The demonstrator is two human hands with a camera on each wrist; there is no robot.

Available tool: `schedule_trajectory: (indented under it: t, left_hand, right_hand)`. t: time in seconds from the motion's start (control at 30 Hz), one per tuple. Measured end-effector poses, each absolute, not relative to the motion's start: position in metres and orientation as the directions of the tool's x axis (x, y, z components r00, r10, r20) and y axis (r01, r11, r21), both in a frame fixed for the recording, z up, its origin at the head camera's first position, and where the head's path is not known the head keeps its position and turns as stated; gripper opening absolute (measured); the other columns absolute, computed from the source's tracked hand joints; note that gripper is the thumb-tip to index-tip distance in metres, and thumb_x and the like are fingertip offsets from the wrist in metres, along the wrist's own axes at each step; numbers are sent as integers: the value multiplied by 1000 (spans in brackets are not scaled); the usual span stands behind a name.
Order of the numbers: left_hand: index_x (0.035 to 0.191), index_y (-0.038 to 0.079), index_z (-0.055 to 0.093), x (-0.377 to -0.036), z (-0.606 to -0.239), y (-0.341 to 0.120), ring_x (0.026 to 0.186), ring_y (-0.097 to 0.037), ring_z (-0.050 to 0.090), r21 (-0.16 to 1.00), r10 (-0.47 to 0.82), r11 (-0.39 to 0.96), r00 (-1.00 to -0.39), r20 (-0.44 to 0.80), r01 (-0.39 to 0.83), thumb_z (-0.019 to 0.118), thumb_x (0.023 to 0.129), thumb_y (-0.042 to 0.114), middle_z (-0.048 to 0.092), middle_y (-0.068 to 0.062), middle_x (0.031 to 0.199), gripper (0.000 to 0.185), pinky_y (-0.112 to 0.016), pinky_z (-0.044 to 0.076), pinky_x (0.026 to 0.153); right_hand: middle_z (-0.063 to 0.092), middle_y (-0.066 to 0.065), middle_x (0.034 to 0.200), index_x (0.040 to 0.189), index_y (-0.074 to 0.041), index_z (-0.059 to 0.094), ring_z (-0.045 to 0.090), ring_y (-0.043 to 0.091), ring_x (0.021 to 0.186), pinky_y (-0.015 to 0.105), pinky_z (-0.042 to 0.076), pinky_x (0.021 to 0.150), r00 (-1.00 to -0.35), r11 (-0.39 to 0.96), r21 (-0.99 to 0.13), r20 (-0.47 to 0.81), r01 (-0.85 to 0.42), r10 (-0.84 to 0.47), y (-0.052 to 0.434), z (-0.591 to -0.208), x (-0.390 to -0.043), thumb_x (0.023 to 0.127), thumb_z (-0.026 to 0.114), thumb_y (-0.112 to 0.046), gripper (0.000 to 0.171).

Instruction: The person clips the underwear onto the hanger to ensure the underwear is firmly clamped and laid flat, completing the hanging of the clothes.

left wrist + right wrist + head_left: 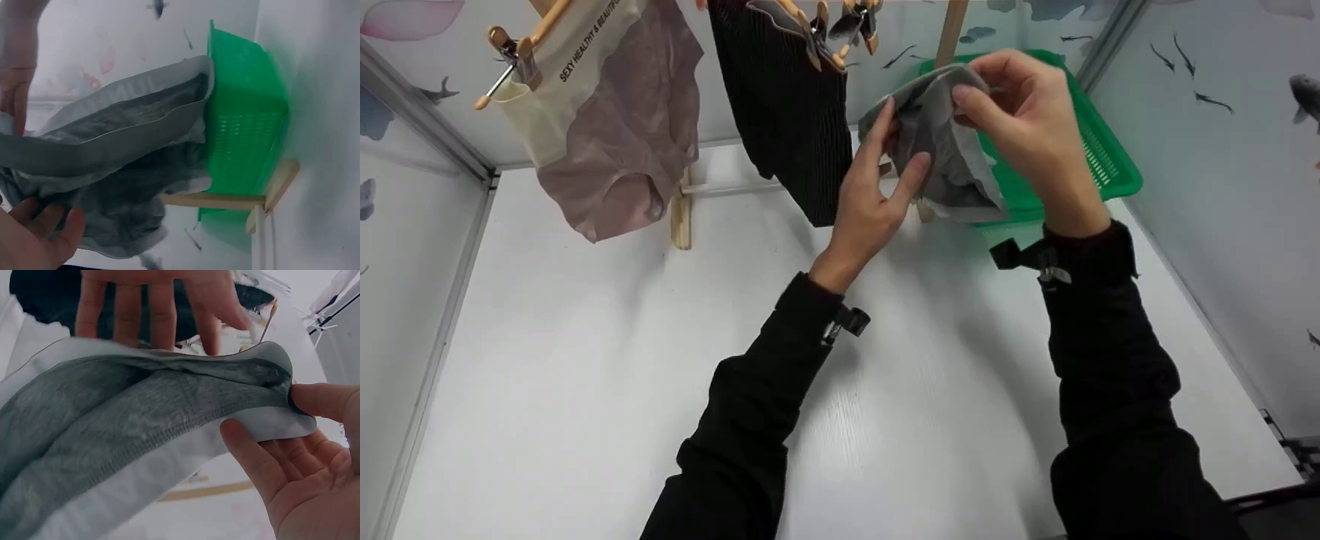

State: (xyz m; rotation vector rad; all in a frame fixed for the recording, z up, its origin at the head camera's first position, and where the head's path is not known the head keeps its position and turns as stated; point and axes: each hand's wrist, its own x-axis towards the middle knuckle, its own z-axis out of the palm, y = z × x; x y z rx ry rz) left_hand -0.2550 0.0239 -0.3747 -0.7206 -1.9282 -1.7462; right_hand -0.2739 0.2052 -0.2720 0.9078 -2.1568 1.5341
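Both hands hold a grey garment [952, 161] with a pale waistband [169, 467] up in the air over the white table [585, 360]. My left hand [896, 150] grips its left side, fingers behind the cloth and thumb pressed on the front. My right hand [971, 86] pinches the waistband's top edge between thumb and fingers. In the right wrist view that hand [270, 419] nips the band's corner, and the left hand's fingers [152, 315] show above the cloth. The left wrist view shows the garment [124, 146] bunched over my left hand [45, 225].
A green plastic basket [1099, 150] stands at the back right, just behind the garment. A wooden rack [681, 214] at the back carries clip hangers with a mauve garment [622, 135] and a black ribbed one [787, 105]. Walls with fish decals close in left, back and right.
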Motion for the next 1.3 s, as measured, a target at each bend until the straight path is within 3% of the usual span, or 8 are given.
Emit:
schedule_trajectory:
  t: [0.13,0.2,0.4,0.57,0.77,1.0,1.13,1.3]
  left_hand:
    - [156,-1,34,-243,-380,0,141,-14,39,636,102,209,-663,742,743,65,102,20,42,-15,154,66,-35,37,112]
    - [150,0,46,-239,-387,-10,138,-15,43,573,126,273,-620,775,773,68,100,22,48,-15,147,60,-34,37,112]
    - [133,2,65,-222,-408,-33,102,-17,67,563,180,368,-651,738,740,75,94,24,73,-8,109,46,-32,52,89]
    - [127,4,70,-212,-415,-44,77,-14,66,574,157,405,-673,723,712,75,95,20,71,-4,85,36,-29,54,73]
    - [106,6,79,-204,-411,-52,72,-9,65,643,22,405,-710,704,650,75,95,17,73,-3,88,16,-25,54,64]
    - [102,9,78,-196,-397,-59,71,-9,64,692,-135,381,-703,698,613,73,96,23,69,1,89,15,-23,52,60]
    - [101,9,78,-193,-389,-64,68,-13,61,709,-200,360,-691,694,607,73,96,22,68,0,88,15,-24,48,60]
    - [101,6,77,-187,-381,-72,68,-16,64,746,-276,330,-697,662,578,75,94,14,68,-3,89,10,-22,49,56]
  right_hand:
    - [73,6,98,110,3,71,70,16,82,26,58,75,-735,241,-704,577,-668,-355,191,-298,-262,96,69,-8,18]
    - [74,6,99,110,3,73,71,15,83,25,58,75,-753,260,-720,535,-643,-383,184,-315,-256,97,70,-11,19]
    - [75,10,96,113,3,73,71,20,82,25,56,74,-800,238,-799,427,-552,-422,165,-360,-241,96,72,-11,22]
    - [72,15,87,120,8,63,68,31,75,25,56,71,-794,139,-857,384,-497,-472,155,-378,-232,94,73,-4,30]
    - [72,18,99,131,4,52,71,25,91,35,59,82,-793,130,-903,283,-411,-540,147,-388,-223,86,81,-5,54]
    - [70,12,115,137,-5,53,70,20,102,37,56,83,-806,425,-757,220,-496,-550,139,-397,-217,84,86,-26,66]
    - [69,11,113,137,-5,53,67,22,97,39,53,80,-815,535,-670,188,-515,-548,129,-402,-214,82,87,-34,70]
    - [67,10,101,134,-3,53,66,26,87,41,51,73,-802,583,-600,178,-548,-570,116,-416,-215,81,88,-32,69]
